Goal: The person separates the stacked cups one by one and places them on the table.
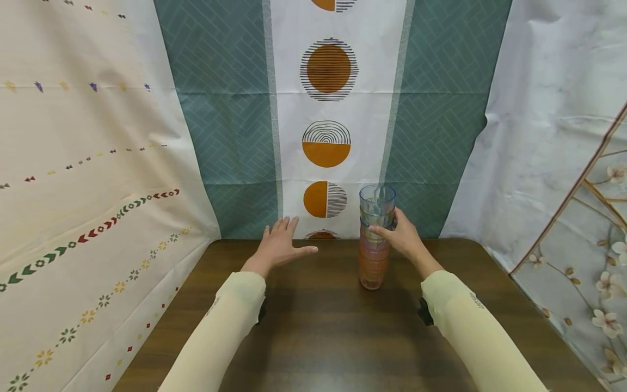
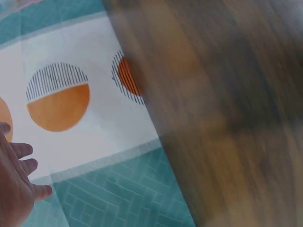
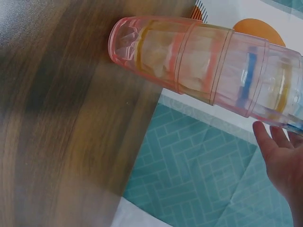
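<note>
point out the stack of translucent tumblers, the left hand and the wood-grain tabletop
Stack of translucent tumblers (image 1: 374, 248): head view, on the pinkish wall mid-stack.
Left hand (image 1: 278, 247): head view, on the back of the hand.
Wood-grain tabletop (image 1: 318, 321): head view, on a bare patch.

A teal cloth (image 1: 225, 125) is hanging behind the brown table (image 1: 323, 326) — orange circles (image 1: 329, 68) are running down its white band (image 1: 372, 125). A cream cloth (image 1: 98, 125) with coloured motifs (image 1: 110, 223) is draping the left side, a floral cloth (image 1: 573, 256) the right — faint light (image 1: 318, 375) is reflecting off the table.
</note>
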`<state>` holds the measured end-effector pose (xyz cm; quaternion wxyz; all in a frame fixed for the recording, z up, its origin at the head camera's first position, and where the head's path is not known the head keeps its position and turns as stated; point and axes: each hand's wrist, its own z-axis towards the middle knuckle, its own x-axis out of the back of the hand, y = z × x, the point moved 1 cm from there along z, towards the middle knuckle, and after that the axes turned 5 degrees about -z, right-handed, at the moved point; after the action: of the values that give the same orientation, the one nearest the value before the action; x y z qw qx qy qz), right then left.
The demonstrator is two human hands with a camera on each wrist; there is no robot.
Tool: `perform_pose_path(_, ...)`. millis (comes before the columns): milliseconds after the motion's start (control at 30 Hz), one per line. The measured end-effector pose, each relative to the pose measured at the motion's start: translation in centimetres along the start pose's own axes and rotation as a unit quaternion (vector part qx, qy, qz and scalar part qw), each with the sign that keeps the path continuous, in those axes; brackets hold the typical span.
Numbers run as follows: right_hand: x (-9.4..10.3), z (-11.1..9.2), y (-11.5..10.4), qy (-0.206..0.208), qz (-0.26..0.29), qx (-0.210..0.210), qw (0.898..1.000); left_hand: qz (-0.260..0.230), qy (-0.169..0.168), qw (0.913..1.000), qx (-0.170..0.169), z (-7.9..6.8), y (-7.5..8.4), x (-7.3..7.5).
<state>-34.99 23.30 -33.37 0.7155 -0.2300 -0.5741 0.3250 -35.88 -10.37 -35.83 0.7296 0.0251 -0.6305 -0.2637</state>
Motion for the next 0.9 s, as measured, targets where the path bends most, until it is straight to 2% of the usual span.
perform_pose_path(367,-0.4,-0.2,0.1,-0.008,0.018,0.008,1.000,-0.067,0.019,0.9975,-0.010,1.7,3.5,0.2)
perform_pose_path(533,-0.7,-0.2,0.1,-0.011,0.029,0.007,0.999,-0.114,0.025,0.9931,-0.011,2.5,5.3,0.4)
perform_pose_path(633,-0.8,-0.2,0.2,-0.010,0.032,0.011,0.999,-0.166,0.025,0.9857,-0.013,2.9,6.5,0.5)
perform_pose_path(900,-0.7,-0.3,0.0,-0.006,0.039,0.016,0.999,-0.293,0.018,0.9559,-0.011,4.1,9.1,0.6)
